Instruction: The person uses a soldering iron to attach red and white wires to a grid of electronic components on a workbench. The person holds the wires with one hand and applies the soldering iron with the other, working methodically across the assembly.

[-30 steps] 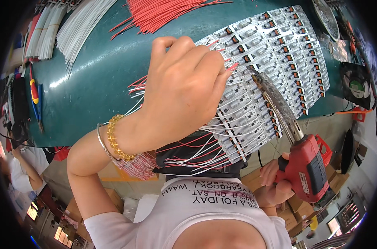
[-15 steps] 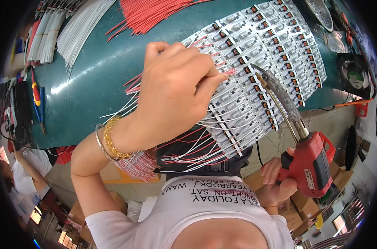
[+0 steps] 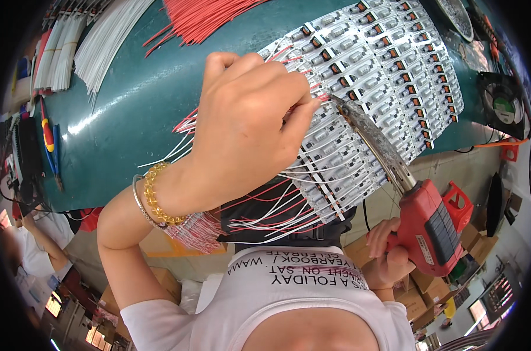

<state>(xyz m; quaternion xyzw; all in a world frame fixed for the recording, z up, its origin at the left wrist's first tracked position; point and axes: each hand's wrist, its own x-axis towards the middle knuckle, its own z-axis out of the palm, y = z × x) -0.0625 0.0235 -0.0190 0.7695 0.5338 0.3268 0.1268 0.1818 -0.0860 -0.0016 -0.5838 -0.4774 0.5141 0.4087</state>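
Observation:
My left hand (image 3: 248, 111) is closed in a pinch over the left part of a panel of small circuit boards (image 3: 388, 64), with red wires in its fingers. The wires' tips (image 3: 323, 97) stick out past the thumb onto the boards. In my right hand (image 3: 388, 254) is a red soldering gun (image 3: 426, 228). Its tip (image 3: 334, 99) lies right by the wire tips, and I cannot tell whether they touch. Red and white wires (image 3: 277, 222) trail from the near-left edge of the panel. My left hand and wrist hide some of the boards.
Loose red wires (image 3: 204, 20) and white wires (image 3: 110, 44) lie at the back of the green table (image 3: 131, 140). A screwdriver (image 3: 47, 131) is on the left. A metal dish (image 3: 455, 20) and a small black fan (image 3: 502, 105) stand at the right. Another person (image 3: 43, 240) is at far left.
The soldering gun's tip has moved left, up to the wire ends at my left hand. My left hand has stayed nearly in place, still pinching the wires.

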